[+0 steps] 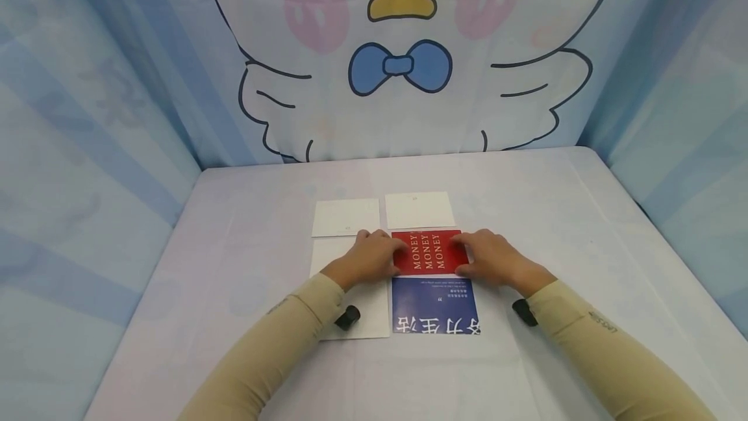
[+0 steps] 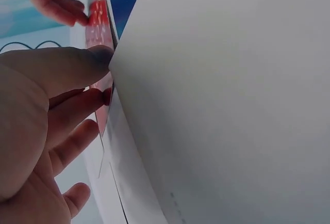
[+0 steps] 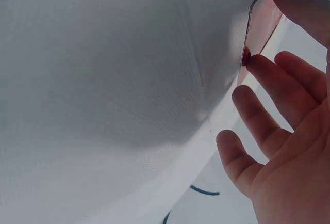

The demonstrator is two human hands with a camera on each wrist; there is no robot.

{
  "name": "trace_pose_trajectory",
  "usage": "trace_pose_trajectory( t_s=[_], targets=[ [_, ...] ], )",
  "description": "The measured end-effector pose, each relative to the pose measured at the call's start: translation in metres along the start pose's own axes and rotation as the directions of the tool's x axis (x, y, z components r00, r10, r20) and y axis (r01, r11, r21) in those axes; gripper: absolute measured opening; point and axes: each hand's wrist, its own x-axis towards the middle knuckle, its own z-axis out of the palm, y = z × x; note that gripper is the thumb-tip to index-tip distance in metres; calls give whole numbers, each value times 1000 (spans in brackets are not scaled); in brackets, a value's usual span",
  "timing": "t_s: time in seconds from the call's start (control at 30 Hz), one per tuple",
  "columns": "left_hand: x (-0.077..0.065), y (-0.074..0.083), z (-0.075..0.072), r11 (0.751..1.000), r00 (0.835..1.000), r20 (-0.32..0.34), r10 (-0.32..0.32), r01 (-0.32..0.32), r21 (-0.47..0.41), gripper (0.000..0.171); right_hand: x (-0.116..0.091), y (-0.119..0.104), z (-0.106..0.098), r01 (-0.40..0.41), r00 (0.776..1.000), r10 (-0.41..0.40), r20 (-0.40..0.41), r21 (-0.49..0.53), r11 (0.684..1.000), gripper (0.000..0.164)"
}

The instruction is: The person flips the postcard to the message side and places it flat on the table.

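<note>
A red card [image 1: 429,253] printed with "MONEY" in several white lines lies between both hands. My left hand [image 1: 369,257] holds its left edge between thumb and fingertips. On the opposite edge, my right hand [image 1: 489,258] has its thumb near the lower corner and its index finger higher up. The right wrist view shows that hand's other fingers spread off the red card [image 3: 263,22]. Just below the red card sits a blue card [image 1: 435,307] with white characters. White card material [image 1: 374,317] lies under and beside my left hand, partly hidden by it.
Two blank white cards, one at upper left [image 1: 346,216] and one at upper right [image 1: 419,210], lie beyond the hands on the pale tablecloth [image 1: 263,245]. A cartoon-printed curtain [image 1: 403,122] stands behind the table, with blue cloth [image 1: 87,167] at the sides.
</note>
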Motion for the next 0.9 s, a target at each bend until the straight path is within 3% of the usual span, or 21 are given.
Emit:
trace_pose_trajectory(
  t_s=[0.4,0.7,0.8,0.9],
  targets=[
    [0,-5,-9,993,996,58,64,-58,-98,47,-4,-1,-2,50,999,-51,-13,-56,997,59],
    [1,-10,-14,981,993,97,60,-40,-191,40,-4,-1,-2,55,998,-57,-25,-76,996,56],
    [1,-10,-11,985,996,65,53,-42,-169,52,-5,0,-3,84,995,-88,-52,-83,993,50],
    [2,-9,-7,992,999,-14,43,-44,-118,64,-6,-1,-3,100,990,-108,-90,-85,991,45]
  ],
)
